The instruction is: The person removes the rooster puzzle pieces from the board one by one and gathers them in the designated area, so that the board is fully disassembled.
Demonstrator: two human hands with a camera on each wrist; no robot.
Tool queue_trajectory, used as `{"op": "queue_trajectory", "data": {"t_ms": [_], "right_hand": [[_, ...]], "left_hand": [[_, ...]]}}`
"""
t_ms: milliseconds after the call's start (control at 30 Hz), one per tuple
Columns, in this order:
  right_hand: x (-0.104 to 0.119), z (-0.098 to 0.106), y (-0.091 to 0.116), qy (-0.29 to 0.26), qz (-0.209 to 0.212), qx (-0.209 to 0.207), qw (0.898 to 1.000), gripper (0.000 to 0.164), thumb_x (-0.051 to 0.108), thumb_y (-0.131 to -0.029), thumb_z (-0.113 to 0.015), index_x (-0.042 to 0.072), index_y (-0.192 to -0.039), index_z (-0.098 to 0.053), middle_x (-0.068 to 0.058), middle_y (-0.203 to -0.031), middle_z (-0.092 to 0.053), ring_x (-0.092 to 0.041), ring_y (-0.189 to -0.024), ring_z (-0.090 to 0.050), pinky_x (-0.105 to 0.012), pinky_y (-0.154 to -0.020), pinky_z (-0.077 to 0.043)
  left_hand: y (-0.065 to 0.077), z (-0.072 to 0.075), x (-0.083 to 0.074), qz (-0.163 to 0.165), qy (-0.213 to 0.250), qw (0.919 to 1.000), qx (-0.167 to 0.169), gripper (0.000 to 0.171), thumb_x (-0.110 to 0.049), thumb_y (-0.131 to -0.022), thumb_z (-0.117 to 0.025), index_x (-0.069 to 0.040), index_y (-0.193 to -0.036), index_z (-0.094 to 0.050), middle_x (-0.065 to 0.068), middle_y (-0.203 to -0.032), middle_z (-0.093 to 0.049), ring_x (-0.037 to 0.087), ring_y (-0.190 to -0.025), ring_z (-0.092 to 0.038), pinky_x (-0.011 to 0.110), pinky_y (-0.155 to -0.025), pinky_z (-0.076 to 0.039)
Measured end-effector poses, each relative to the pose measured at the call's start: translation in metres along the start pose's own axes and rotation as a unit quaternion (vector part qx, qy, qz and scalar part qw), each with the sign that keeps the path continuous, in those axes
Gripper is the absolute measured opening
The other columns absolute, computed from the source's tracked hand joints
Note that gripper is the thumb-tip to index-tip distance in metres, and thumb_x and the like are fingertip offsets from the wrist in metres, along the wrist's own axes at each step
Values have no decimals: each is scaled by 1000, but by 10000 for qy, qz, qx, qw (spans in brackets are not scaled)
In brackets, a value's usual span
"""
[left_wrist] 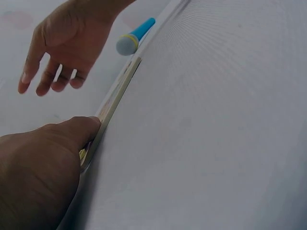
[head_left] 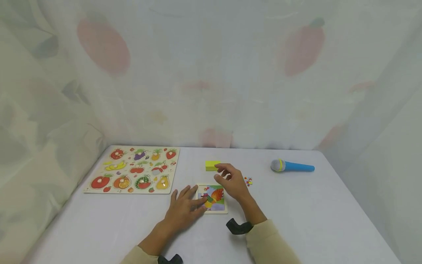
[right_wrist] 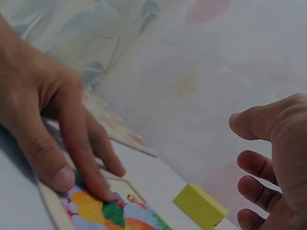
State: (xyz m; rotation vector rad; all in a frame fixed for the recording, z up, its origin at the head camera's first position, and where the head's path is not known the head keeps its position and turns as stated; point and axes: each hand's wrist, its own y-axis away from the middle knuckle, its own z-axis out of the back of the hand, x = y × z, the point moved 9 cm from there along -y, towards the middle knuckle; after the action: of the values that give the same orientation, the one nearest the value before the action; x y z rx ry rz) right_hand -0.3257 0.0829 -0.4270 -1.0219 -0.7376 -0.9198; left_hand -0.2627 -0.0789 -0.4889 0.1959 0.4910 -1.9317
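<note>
A small jigsaw puzzle (head_left: 215,205) in a pale wooden frame lies on the table, its picture a bright, colourful one. On its left side rests my left hand (head_left: 182,212), fingers spread, with the index fingertip and thumb on the picture. My right hand (head_left: 234,184) hovers over the puzzle's upper right corner, its fingers loosely bent and holding nothing. In the right wrist view the left fingers (right_wrist: 79,143) touch the puzzle pieces (right_wrist: 112,213), while a gap shows between the right thumb (right_wrist: 252,122) and fingers. Just right of the right hand lies a loose puzzle piece (head_left: 248,181).
Behind the puzzle sits a yellow block (head_left: 212,165), partly overlapped by the right fingertips. A fruit peg board (head_left: 128,178) lies at the back left. The blue toy microphone (head_left: 293,166) is at the back right. Patterned curtains (head_left: 211,73) enclose the table.
</note>
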Motion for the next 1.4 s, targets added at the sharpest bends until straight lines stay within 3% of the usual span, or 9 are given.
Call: {"op": "queue_trajectory", "data": {"t_ms": [367,567,767,1000,1133,1400], "right_hand": [[-27,-29,2,379,-65,659,9971,32,21,-88,-68,13,-119,-65,-11,-106,-61,-23,-92,-53,-37,-77,-47],[-38,-43,8,560,-116,899,9943,31,22,-89,-69,13,-118,-67,-8,-109,-61,-21,-100,-52,-41,-84,-45],[-36,-49,10,709,148,974,9926,26,15,-87,-70,10,-113,-69,-1,-107,-63,-18,-101,-52,-41,-86,-45],[-36,-54,7,1218,372,1065,9861,29,19,-82,-71,14,-110,-71,6,-105,-62,-15,-96,-51,-40,-83,-39],[-31,-55,8,1350,463,1141,9832,30,19,-81,-71,13,-111,-71,4,-105,-66,-18,-93,-50,-41,-82,-37],[-32,-59,9,1807,286,1236,9753,30,24,-83,-72,19,-112,-70,6,-104,-63,-15,-92,-48,-40,-83,-36]], "left_hand": [[0,1,-2,-43,-94,9999,-9,35,-50,-88,-63,-34,-118,-71,6,-146,-45,36,-136,-32,69,-103,-13],[1,1,-2,-50,-107,9999,-21,34,-50,-88,-63,-35,-118,-71,5,-146,-45,35,-136,-33,69,-103,-13],[1,2,-3,-91,-115,9999,-36,34,-50,-89,-63,-33,-118,-71,6,-145,-45,36,-136,-33,70,-102,-14],[0,4,-4,-148,-127,9998,-62,35,-49,-90,-63,-32,-119,-71,7,-145,-46,37,-135,-33,71,-101,-14],[-1,5,-4,-175,-127,9997,-128,35,-48,-89,-63,-30,-118,-72,8,-144,-47,38,-134,-34,71,-101,-15],[0,3,-3,-77,-136,9999,-61,35,-49,-89,-63,-31,-118,-71,7,-145,-46,36,-136,-33,70,-102,-14]]}}
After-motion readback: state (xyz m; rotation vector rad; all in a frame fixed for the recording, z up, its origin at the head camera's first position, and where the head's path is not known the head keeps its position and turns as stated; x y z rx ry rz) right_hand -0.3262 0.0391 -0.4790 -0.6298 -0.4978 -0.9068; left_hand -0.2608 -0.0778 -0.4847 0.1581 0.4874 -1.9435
